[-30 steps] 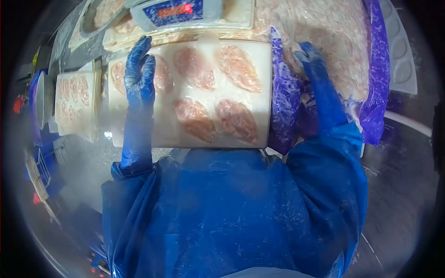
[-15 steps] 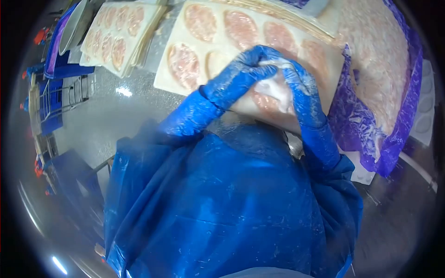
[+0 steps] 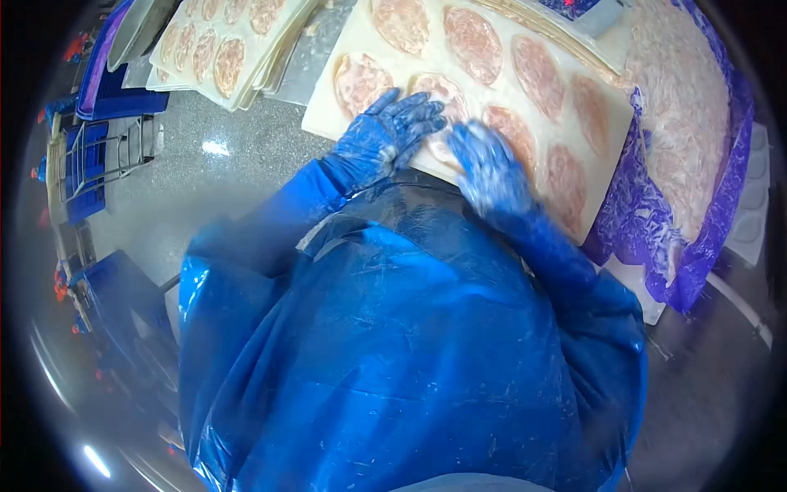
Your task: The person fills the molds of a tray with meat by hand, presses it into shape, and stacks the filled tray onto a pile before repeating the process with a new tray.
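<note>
A cream-coloured mould board (image 3: 321, 119) with oval hollows lies in front of me, and pale pink minced meat fills the hollows. My left hand (image 3: 389, 135), in a wet blue glove, lies open with its fingers spread at the left edge of one meat oval (image 3: 443, 88) in the near row. Lower right of that oval is my right hand (image 3: 489, 168), its gloved fingers stretched out and slightly blurred. Neither hand holds anything visible. The hands cover the near part of this oval. Another filled oval (image 3: 510, 135) lies just beyond my right fingers.
On the right, a large mass of minced meat (image 3: 676, 139) rests on purple plastic film (image 3: 705, 262). A stack of filled mould boards (image 3: 254, 90) stands at upper left. More board edges (image 3: 566, 37) show behind the front board. A wire-frame cart (image 3: 106, 156) stands far left.
The whitish-pink lump between my hands is gone from them, and the bare near-row hollow now has meat in it. My hands have parted and lowered onto the board.
</note>
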Tool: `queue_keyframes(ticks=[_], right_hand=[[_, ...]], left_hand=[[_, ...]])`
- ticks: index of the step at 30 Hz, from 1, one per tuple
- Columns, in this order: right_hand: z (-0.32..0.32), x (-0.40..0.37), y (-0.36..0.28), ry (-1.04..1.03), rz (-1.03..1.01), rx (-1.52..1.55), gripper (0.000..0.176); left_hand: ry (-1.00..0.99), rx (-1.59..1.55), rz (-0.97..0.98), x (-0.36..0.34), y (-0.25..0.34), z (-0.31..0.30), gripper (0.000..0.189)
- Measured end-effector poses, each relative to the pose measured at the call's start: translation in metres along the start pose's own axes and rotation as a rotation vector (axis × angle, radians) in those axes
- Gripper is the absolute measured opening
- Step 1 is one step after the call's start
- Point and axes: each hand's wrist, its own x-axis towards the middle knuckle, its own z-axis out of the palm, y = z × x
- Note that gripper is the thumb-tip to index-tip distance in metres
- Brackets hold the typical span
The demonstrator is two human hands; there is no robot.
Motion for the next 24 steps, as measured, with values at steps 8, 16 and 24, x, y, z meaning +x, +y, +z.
queue_keyframes(ticks=[8, 16, 24], right_hand=[[-0.005, -0.041, -0.005, -0.012, 0.100, 0.008, 0.063], [-0.071, -0.082, 0.183, 0.427, 0.464, -0.112, 0.046], [-0.076, -0.080, 0.285, 0.286, 0.378, -0.096, 0.031]], left_hand=[[0.078, 0.040, -0.196, 0.037, 0.024, 0.023, 0.066], [-0.021, -0.137, -0.213, 0.044, 0.098, 0.038, 0.070], [0.007, -0.110, -0.316, 0.057, 0.107, 0.043, 0.071]])
